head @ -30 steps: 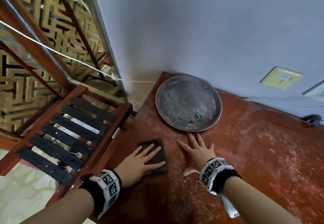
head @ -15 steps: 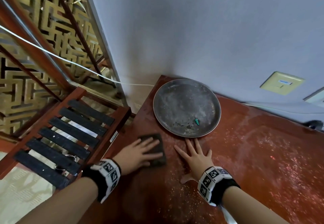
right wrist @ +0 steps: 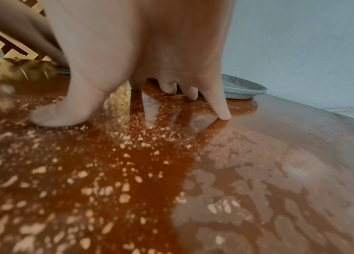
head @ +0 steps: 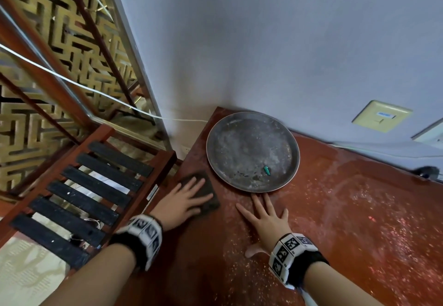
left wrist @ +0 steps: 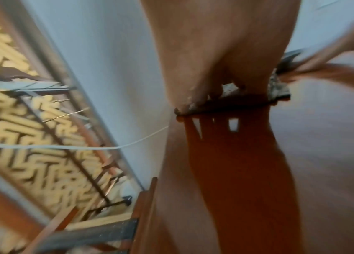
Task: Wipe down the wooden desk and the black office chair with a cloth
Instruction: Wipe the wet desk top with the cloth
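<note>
The reddish wooden desk (head: 347, 209) is dusty and speckled with pale crumbs. My left hand (head: 182, 200) lies flat with straight fingers on a dark cloth (head: 211, 200) near the desk's left edge, pressing it down. In the left wrist view the cloth (left wrist: 278, 87) shows under the fingers, blurred. My right hand (head: 263, 219) rests flat on the bare desk, fingers spread, fingertips just short of the round metal tray (head: 251, 181). The right wrist view shows the fingertips (right wrist: 223, 113) touching the desk. No black office chair is in view.
The metal tray (right wrist: 248, 87) sits by the wall (head: 263, 42) and holds a small green object (head: 266, 170). A wooden rack with black slats (head: 96, 185) stands just left of the desk. A white cable (head: 96, 92) runs along the wall. A yellow wall plate (head: 381, 115) is at right.
My left hand has slid the cloth forward along the desk's left edge, toward the tray. My right hand has stayed flat in front of the tray.
</note>
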The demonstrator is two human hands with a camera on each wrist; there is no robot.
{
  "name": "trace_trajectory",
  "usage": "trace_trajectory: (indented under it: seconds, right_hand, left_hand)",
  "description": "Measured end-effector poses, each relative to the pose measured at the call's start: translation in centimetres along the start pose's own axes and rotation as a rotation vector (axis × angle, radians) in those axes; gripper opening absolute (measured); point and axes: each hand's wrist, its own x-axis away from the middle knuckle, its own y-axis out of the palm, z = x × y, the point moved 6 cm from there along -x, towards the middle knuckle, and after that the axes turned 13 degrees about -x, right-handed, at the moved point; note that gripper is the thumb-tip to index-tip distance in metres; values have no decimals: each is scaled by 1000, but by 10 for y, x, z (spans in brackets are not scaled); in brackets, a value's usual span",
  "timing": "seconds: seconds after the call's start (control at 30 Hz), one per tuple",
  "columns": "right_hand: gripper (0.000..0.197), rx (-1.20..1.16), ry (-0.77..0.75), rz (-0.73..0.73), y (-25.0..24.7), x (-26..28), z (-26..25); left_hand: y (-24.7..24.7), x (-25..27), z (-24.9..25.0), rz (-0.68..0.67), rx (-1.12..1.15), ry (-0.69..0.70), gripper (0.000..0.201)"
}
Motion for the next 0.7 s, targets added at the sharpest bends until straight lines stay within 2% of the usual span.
trace_trajectory:
  seconds: [0.1,0.2,0.27,0.33,0.37,0.43,0.47,0.53,0.6,0.67,0.7]
  right_hand:
    - [119,2,0,13,-1,0,0]
    - [118,-4,-5,18,0,0,0]
    - [116,-12,-16,14,-2,1,-1]
    - [111,-41,-30,18,-5,2,2]
    - [109,-53,-33,27,-7,4,5]
    - [111,-50,-13,61,-11,8,16]
    - [113,-39,10,75,-11,9,24]
    - [115,-32,68,87,-10,14,43]
    - [115,-45,99,94,-10,18,51]
    - [113,-65,96,85,-8,20,52]
    - [112,-72,87,78,-7,20,50]
  left_hand:
    - [-22,-37,-23,0,145,-211,51]
    - [-28,-42,-13,6,114,-285,54]
    - [-15,-27,20,20,26,-163,55]
    - [-1,-1,63,151,-101,115,52]
    - [9,14,74,112,-131,195,51]
    - [6,14,62,96,-186,174,58]
    - [0,6,50,148,-159,136,61]
    - [-12,-11,19,45,13,-109,52]
    - [-17,-20,13,35,-3,-192,53]
    - [-13,-12,36,141,-108,-90,55]
    - [-1,-6,55,114,-137,-31,55]
